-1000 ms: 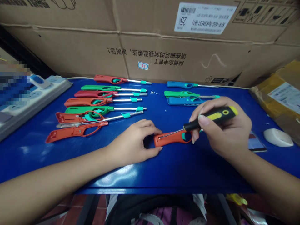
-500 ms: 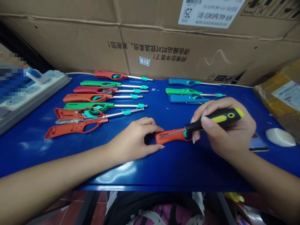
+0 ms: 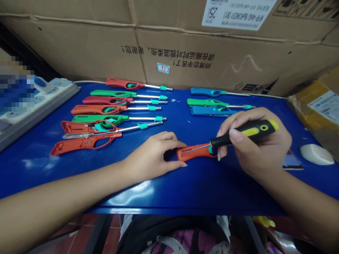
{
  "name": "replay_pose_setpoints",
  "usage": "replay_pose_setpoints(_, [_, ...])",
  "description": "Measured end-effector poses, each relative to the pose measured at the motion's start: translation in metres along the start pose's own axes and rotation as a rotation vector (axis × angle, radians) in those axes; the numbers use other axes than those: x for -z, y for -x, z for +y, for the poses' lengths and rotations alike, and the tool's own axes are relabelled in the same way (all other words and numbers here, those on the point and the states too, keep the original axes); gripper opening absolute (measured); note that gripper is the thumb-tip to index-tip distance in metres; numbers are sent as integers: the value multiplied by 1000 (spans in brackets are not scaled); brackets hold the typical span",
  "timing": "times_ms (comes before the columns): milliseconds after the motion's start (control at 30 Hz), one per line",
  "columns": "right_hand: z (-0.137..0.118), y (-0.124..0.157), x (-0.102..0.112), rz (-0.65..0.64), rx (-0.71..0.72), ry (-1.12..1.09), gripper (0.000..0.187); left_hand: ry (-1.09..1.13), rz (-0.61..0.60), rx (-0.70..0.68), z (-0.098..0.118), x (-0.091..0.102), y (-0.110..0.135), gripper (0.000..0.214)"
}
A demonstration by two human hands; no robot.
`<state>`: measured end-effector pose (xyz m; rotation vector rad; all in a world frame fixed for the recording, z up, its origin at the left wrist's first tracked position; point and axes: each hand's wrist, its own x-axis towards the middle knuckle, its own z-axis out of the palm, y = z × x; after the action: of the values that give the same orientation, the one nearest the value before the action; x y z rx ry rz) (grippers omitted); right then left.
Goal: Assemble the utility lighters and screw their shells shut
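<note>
An orange lighter [image 3: 196, 152] with a long-handled body lies on the blue table, its front end hidden under my right hand. My left hand [image 3: 159, 155] pinches the lighter's rear end between thumb and fingers. In my right hand [image 3: 261, 148] is a black and yellow screwdriver [image 3: 246, 133], held at a slant. Its thin shaft runs down to the left, and the tip touches the lighter's body near the rear end. To the left lies an opened orange lighter, with its lower shell half [image 3: 87, 144] apart from the upper half and the clear fuel tank [image 3: 76, 135] between them.
Several assembled lighters [image 3: 106, 110] lie in a row at the left, and three more, one a blue lighter [image 3: 205, 91], at the back right. Small screws [image 3: 173, 100] are scattered mid-table. A power strip [image 3: 39, 102], cardboard box [image 3: 169, 42], white mouse [image 3: 317, 154] and phone [image 3: 292, 160] surround the area.
My right hand and the screwdriver have shifted slightly to the right, and the handle looks a little turned. The orange lighter under my hands has moved very slightly right.
</note>
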<state>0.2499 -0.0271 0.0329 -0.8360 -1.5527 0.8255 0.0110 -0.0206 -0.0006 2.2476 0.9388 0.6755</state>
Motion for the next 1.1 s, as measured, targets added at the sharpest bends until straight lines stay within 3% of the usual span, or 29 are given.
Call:
replay_pose_setpoints(300, [10,-2,1,-36,63,-102,11,-15,2,-23,1,-1,0,39])
replay_pose_setpoints(1100, [9,-4,2,-49,167,-49,17,-34,3,-36,1,-1,-2,37])
